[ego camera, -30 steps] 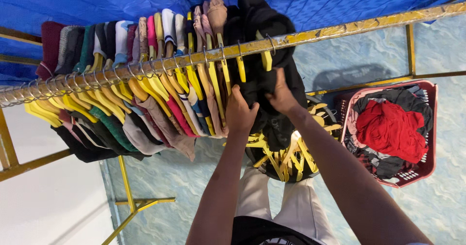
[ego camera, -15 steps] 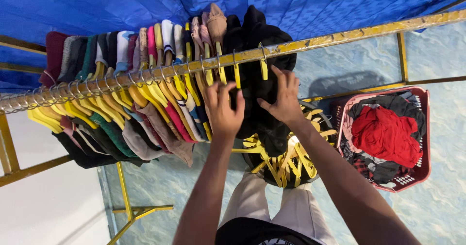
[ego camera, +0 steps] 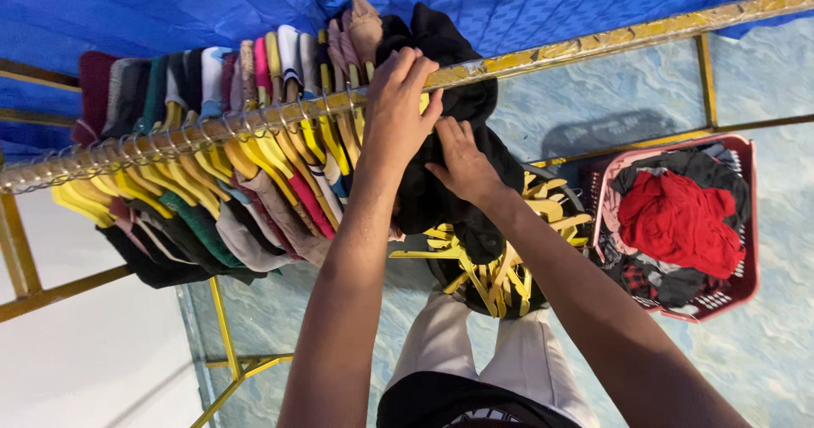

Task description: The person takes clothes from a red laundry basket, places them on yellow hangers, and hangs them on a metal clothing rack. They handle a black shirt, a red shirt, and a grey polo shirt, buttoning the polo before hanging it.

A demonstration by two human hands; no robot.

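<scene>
Head camera: two hands settling a black garment on a yellow clothes rail

Head view, looking down past the person's own forearms. A black cloth garment point(ego camera: 441, 148) hangs over a long yellow-painted metal rail point(ego camera: 593, 42) that crosses the picture from lower left to upper right. The left hand point(ego camera: 398, 110) reaches up to the rail, fingers curled over the bar and the top of the dark cloth, grasping there. The right hand point(ego camera: 462, 165) lies just below, fingers pinching a fold of the same garment. To the left along the rail hangs a tight row of mixed-colour clothes on yellow plastic hangers point(ego camera: 212, 156). Beneath the hands, a heap of spare yellow hangers point(ego camera: 500, 258) lies in a dark round tub on the pale blue patterned floor point(ego camera: 763, 352). To the right stands a pink plastic laundry basket point(ego camera: 750, 224) holding a crumpled red cloth point(ego camera: 678, 220) and darker pieces. Blue tarpaulin point(ego camera: 170, 12) backs the scene

Judged from this, the hanging step is under way: the black garment is at the rail but not yet sitting neatly. Next calls for seating it firmly and smoothing the cloth down before letting go
</scene>
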